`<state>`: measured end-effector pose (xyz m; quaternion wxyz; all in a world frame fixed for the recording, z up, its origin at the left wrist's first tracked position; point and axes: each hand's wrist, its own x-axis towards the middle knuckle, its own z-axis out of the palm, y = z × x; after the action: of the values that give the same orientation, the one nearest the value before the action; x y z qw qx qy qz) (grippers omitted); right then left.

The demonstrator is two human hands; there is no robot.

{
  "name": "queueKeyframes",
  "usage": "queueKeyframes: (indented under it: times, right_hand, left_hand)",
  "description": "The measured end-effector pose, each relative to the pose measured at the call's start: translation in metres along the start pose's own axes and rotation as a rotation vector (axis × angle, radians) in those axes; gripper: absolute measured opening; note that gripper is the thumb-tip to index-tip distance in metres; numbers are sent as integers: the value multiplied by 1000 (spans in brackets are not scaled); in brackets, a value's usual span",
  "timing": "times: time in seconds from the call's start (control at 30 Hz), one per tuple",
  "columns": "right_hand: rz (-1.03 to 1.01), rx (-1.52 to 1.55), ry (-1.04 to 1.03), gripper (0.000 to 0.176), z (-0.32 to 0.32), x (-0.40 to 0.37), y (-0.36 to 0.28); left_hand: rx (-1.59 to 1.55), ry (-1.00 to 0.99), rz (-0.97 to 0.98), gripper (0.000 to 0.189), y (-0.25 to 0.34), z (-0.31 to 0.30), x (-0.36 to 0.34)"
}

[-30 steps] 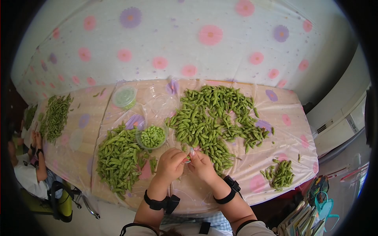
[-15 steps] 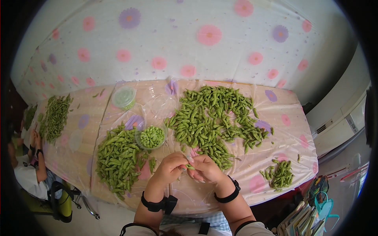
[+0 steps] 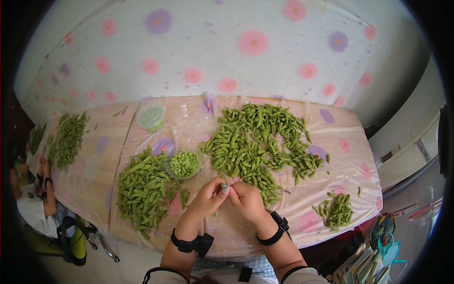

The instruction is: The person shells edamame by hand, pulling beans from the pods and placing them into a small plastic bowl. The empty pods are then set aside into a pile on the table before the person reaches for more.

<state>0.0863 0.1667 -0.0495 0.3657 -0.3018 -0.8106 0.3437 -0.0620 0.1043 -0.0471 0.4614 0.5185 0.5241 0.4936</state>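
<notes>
My left hand point(image 3: 209, 198) and my right hand point(image 3: 247, 201) meet over the near side of the table. Their fingers are closed around a green edamame pod point(image 3: 223, 186), mostly hidden, with only a sliver showing at the fingertips. Just beyond my left hand sits a clear plastic bowl point(image 3: 166, 169) of shelled edamame beans point(image 3: 184, 164). A heap of edamame pods point(image 3: 142, 194) lies left of the hands. Past my right hand spreads a larger heap of pods point(image 3: 241, 146).
A lidded tub point(image 3: 151, 117) with green beans stands behind the bowl, near a clear empty-looking container point(image 3: 197, 127). A small heap of pods or hulls point(image 3: 339, 210) lies at the right. Another person point(image 3: 35, 203) sits at the far left beside more pods point(image 3: 68, 142).
Both hands have shifted slightly away from my body and turned, fingertips now pointing more forward. The pod is less visible between them. The view has moved slightly.
</notes>
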Motion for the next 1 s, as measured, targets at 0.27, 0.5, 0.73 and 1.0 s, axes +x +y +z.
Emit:
queueKeyframes:
  times: [0.27,0.5,0.73,1.0]
  right_hand:
    - [161,71,-24,22,3,-1,-1]
    - [92,-119,130,16,10,-3,4]
    - [179,38,56,20,4,0,-3]
    - [162,140,29,24,5,0,-3]
  left_hand:
    - [-259,-45,60,31,-9,6,5]
    - [-3,21,136,35,-18,10,8]
    - [57,37,186,37,-12,14,7]
    - [62,52,133,34,-12,14,7]
